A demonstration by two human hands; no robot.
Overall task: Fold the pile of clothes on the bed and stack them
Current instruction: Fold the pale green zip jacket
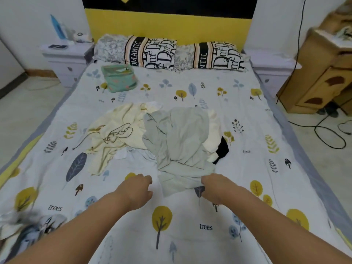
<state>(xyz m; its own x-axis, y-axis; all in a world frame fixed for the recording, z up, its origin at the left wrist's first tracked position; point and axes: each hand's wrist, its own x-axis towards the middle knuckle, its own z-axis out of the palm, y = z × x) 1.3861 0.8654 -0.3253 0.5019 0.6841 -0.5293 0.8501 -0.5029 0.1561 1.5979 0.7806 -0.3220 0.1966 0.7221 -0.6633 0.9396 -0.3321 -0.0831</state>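
A loose pile of clothes lies in the middle of the bed [190, 235]. On top is a pale grey-green garment [182, 141], with a cream garment with a dark cord [118, 130] to its left. White and black pieces [222, 147] show at its right. My right hand [215, 185] grips the near hem of the grey-green garment. My left hand [139, 187] hovers just left of that hem with curled fingers, holding nothing I can see. A folded green patterned item [120, 78] sits near the pillows.
Two pillows [167, 52] line the yellow headboard. A crumpled patterned cloth [28, 225] lies at the bed's near left corner. White nightstands flank the bed, and a wooden cabinet [320, 77] with cables on the floor stands at the right.
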